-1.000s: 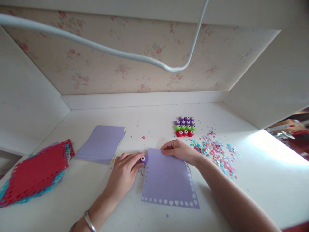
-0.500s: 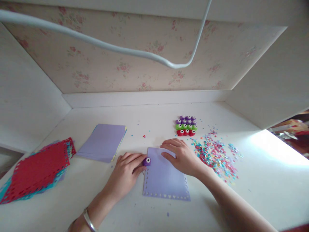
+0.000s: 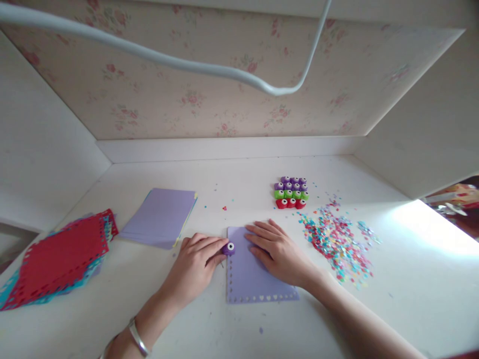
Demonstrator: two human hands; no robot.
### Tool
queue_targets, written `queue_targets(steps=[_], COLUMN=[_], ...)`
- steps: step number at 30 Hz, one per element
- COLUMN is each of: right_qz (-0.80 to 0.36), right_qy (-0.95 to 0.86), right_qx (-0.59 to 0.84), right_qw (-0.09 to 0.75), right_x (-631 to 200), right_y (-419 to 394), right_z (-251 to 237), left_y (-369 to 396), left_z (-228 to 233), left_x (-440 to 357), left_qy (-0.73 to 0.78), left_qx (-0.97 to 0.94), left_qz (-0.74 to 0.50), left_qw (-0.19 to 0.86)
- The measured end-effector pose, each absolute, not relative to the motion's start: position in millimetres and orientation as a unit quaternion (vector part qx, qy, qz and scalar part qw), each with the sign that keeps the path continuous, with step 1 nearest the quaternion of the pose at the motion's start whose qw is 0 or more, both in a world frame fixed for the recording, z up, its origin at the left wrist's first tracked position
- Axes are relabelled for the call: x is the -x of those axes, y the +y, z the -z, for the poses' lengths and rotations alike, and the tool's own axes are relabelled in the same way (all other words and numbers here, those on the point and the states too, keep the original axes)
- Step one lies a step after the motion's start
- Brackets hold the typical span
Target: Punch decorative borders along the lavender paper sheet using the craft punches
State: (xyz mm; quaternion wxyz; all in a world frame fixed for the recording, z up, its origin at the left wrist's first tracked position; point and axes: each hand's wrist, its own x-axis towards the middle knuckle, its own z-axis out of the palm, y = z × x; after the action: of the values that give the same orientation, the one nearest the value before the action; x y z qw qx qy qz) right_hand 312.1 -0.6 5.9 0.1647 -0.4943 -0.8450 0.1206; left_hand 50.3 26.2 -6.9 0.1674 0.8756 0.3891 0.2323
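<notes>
A sheet of purple paper [image 3: 247, 279] lies in front of me, with small punched holes along its lower edge and part of its left edge. At that left edge my left hand [image 3: 198, 264] grips a small purple craft punch [image 3: 229, 249] between thumb and fingers; the punch has a white and black button on top. My right hand [image 3: 275, 249] rests flat on the right half of the sheet, fingers stretched out, covering part of its right edge.
Several purple, green and red craft punches [image 3: 291, 193] stand in rows behind my right hand. Colourful confetti [image 3: 339, 242] is spread at the right. Plain purple sheets [image 3: 159, 217] and a pile of red and blue punched sheets [image 3: 63, 259] lie left. A white cable [image 3: 179, 62] hangs overhead.
My right hand has come down from above the sheet and now lies flat on it. The sheet has turned slightly straighter. My left hand stays on the punch at the left edge.
</notes>
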Motion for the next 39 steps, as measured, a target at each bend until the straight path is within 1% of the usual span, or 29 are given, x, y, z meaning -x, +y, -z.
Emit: queue_targets(steps=[39], right_qz=[-0.124], right_qy=[-0.842], right_qx=[0.493], right_qw=[0.181], right_x=[-311.3], right_y=[-0.9], right_z=[-6.4], left_y=[25.3], left_z=[4.8], left_x=[-50.0], left_qy=[0.386], left_qx=[-0.873], left_qz=[-0.237], left_qw=[0.182])
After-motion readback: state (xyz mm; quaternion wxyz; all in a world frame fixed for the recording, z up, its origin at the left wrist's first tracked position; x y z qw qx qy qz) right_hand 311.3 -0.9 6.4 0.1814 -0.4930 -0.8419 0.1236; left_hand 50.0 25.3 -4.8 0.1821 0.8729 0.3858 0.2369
